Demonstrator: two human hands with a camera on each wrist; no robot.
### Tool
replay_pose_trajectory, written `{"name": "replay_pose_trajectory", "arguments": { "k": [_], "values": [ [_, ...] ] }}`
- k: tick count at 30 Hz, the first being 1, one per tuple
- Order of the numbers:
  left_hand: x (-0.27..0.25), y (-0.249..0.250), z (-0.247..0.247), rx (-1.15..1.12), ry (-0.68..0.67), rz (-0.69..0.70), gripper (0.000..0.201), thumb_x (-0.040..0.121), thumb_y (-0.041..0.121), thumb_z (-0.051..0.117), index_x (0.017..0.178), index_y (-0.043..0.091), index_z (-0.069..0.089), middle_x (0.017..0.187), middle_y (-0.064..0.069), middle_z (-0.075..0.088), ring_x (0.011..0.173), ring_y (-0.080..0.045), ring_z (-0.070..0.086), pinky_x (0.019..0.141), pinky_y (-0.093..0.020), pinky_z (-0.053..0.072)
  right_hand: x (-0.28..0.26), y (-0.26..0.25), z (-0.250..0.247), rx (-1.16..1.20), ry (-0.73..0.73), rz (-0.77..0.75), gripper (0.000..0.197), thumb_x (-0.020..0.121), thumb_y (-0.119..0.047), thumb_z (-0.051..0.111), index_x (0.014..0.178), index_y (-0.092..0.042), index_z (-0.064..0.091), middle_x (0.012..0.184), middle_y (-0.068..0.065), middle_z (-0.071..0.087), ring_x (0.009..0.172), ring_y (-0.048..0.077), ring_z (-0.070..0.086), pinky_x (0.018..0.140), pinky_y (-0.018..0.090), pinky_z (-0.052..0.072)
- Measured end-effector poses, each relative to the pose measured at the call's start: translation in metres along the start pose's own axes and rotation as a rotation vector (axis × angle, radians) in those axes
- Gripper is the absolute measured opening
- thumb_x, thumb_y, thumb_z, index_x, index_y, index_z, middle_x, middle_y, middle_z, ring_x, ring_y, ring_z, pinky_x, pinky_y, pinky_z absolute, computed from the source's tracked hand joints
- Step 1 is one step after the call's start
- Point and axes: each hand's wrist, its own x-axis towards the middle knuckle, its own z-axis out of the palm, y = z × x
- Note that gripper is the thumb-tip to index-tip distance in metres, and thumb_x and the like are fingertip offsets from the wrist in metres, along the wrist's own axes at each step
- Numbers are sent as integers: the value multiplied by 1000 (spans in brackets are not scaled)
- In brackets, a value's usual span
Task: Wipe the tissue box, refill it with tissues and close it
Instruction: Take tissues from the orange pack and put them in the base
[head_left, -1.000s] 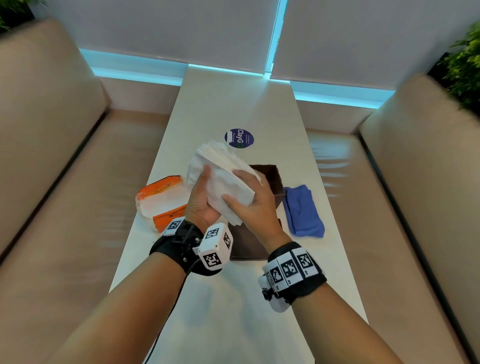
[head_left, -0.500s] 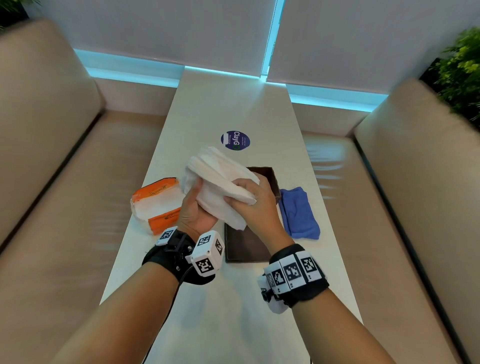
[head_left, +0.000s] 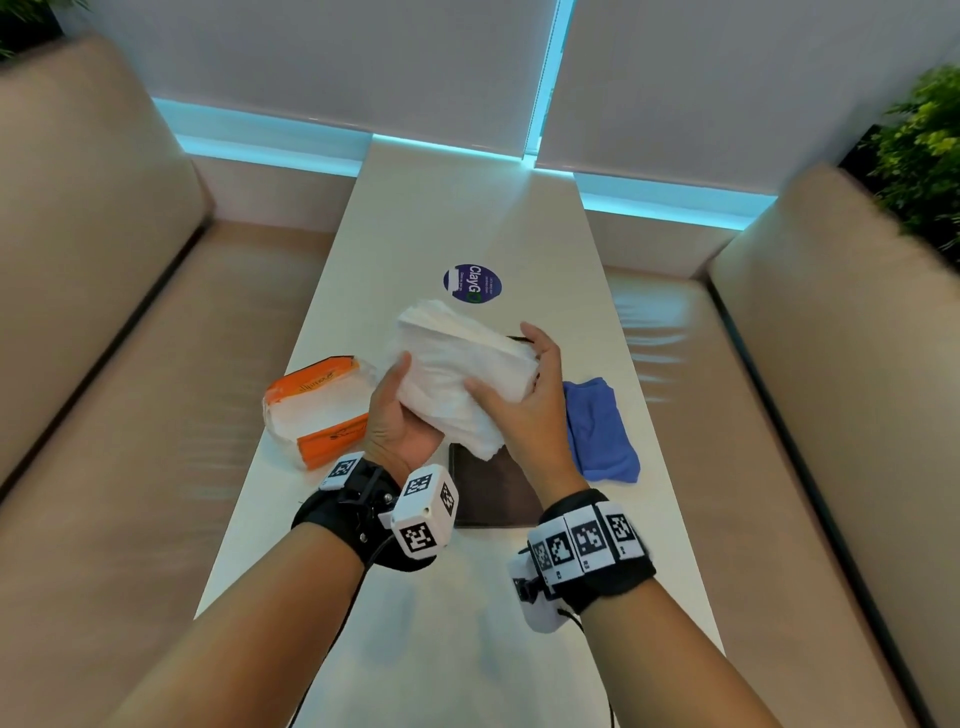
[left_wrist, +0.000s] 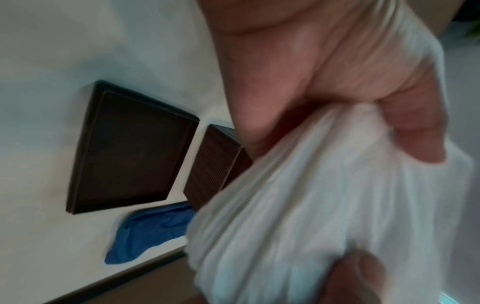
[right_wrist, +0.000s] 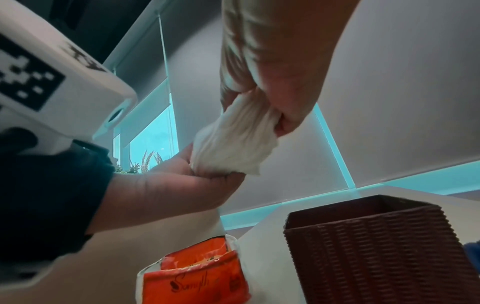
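Observation:
A thick stack of white tissues (head_left: 457, 364) hangs above the table, held between both hands. My left hand (head_left: 400, 415) grips its near left end from below, thumb on top. My right hand (head_left: 524, 400) wraps the right end, fingers curled over the far edge. In the right wrist view the tissues (right_wrist: 233, 144) bunch between the two hands. The brown woven tissue box (right_wrist: 376, 246) stands open below them and is mostly hidden in the head view. Its dark flat lid (head_left: 493, 493) lies on the table nearer to me, with the lid (left_wrist: 130, 148) beside the box (left_wrist: 213, 164).
An opened orange tissue packet (head_left: 317, 410) lies left of the box. A folded blue cloth (head_left: 597, 431) lies to the right. A round dark sticker (head_left: 471, 283) marks the white table (head_left: 467, 208) farther back. Beige sofa seats flank the narrow table.
The tissue stack has turned from steeply tilted to flatter. My right hand slid from the stack's near side to its right end, fingers over the far edge.

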Motion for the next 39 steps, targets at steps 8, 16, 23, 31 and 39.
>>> {"name": "replay_pose_trajectory", "arguments": {
  "k": [8, 16, 23, 31, 39],
  "values": [
    [3, -2, 8, -8, 13, -79, 53, 59, 38, 78, 101, 6, 72, 99, -22, 72, 87, -36, 72, 65, -46, 58, -2, 8, 1, 40, -138, 193, 95, 75, -11, 78, 146, -34, 20, 142, -6, 38, 129, 12, 40, 111, 37, 39],
    [17, 2, -18, 306, 142, -77, 38, 89, 18, 59, 126, 12, 54, 121, -14, 63, 111, -29, 61, 92, -44, 51, 19, 30, -25, 293, -192, 466, 91, 81, 0, 69, 150, -24, 15, 137, 3, 44, 127, 22, 46, 107, 42, 42],
    [27, -3, -22, 625, 292, -208, 53, 83, 22, 69, 130, 9, 49, 121, -13, 63, 104, -26, 63, 73, -37, 56, 26, 43, -37, 112, -305, 750, 40, 88, -19, 64, 126, -20, 50, 114, 3, 64, 96, 17, 61, 74, 33, 54],
    [54, -4, 14, 997, 288, -153, 37, 93, 24, 56, 126, 8, 51, 117, -9, 57, 104, -23, 56, 80, -33, 53, 72, 35, -63, -64, -150, 627, 59, 92, -9, 56, 143, -14, 28, 123, 6, 50, 105, 21, 52, 84, 37, 50],
    [92, -25, 26, 1564, 251, 23, 61, 91, 11, 55, 145, 10, 25, 134, -20, 52, 120, -36, 52, 95, -37, 43, 111, 52, -53, -370, -67, 465, 60, 87, 0, 53, 141, -12, 32, 137, 12, 49, 126, 30, 47, 102, 34, 41]
  ]
}}
